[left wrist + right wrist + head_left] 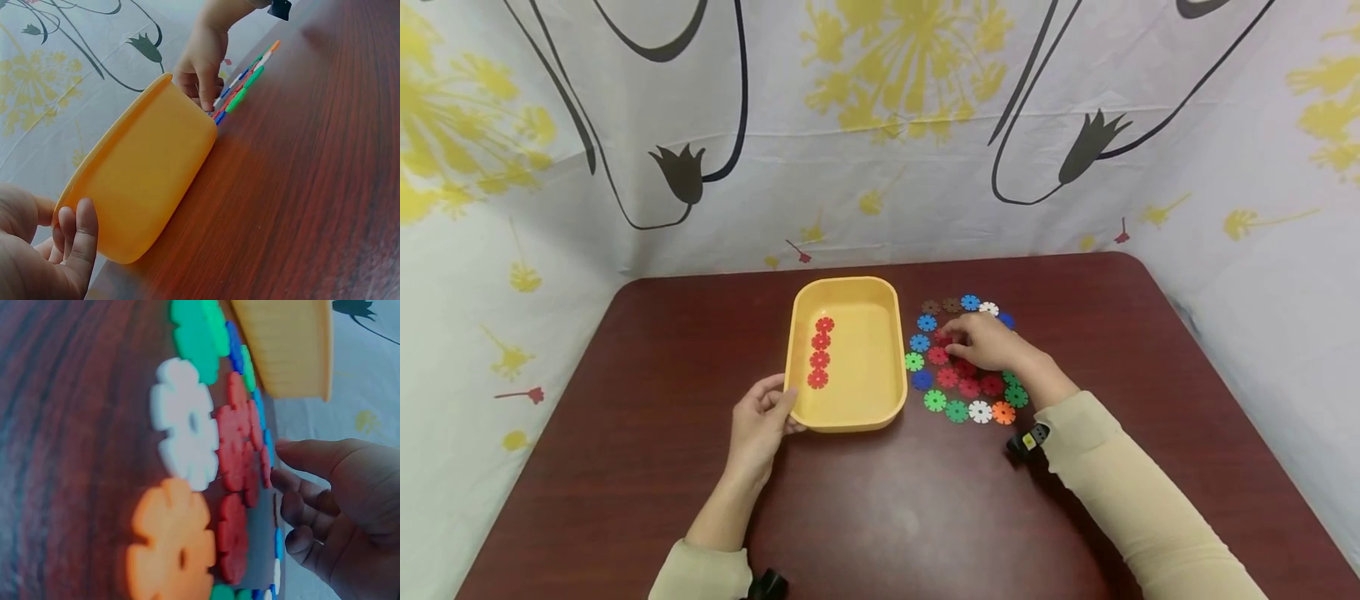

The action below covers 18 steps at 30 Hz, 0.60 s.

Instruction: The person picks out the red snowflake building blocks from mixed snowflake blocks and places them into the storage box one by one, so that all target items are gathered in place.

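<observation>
A yellow plastic tray (850, 427) sits on the table, with several red snowflake discs (819, 360) in a column inside its left part. My left hand (763, 421) grips the tray's near left corner, thumb over the rim and fingers against the outer wall, as the left wrist view (69, 244) shows. To the right of the tray, more red snowflake discs (969, 387) lie within a ring of other colours. My right hand (988, 340) reaches over them, thumb and fingertips bent down right at a red disc (265, 465). A gap shows between thumb and forefinger.
Blue, green, white, brown and orange discs ring the red ones, among them an orange disc (1003, 412) and a white disc (186, 425) on the near side. The dark red wooden table (880, 517) meets a flower-printed cloth (880, 200) behind it.
</observation>
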Each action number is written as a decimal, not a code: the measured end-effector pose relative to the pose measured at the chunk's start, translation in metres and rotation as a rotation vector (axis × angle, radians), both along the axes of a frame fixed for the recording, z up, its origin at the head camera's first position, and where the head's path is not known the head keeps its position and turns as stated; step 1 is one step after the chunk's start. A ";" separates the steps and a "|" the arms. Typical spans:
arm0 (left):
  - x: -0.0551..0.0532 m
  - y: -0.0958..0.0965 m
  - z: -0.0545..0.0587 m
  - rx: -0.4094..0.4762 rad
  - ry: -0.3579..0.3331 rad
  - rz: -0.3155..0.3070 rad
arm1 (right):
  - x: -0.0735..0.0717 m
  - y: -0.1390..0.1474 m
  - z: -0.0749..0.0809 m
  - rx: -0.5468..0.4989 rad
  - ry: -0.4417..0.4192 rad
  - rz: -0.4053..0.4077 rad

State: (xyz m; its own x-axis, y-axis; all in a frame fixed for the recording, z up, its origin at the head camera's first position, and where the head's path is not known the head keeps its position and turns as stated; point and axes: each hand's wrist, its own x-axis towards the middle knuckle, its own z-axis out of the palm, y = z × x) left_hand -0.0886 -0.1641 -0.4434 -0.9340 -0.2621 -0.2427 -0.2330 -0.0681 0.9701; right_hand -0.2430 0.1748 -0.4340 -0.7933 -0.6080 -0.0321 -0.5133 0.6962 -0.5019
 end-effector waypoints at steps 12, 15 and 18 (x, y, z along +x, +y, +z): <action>-0.001 0.000 0.001 -0.003 0.002 -0.003 | -0.006 0.003 0.001 0.051 -0.030 -0.073; -0.001 0.000 0.001 -0.006 -0.003 -0.002 | -0.008 0.003 0.002 0.063 -0.059 -0.082; 0.000 0.000 0.000 -0.003 -0.004 0.001 | -0.011 0.004 0.002 0.079 -0.105 -0.068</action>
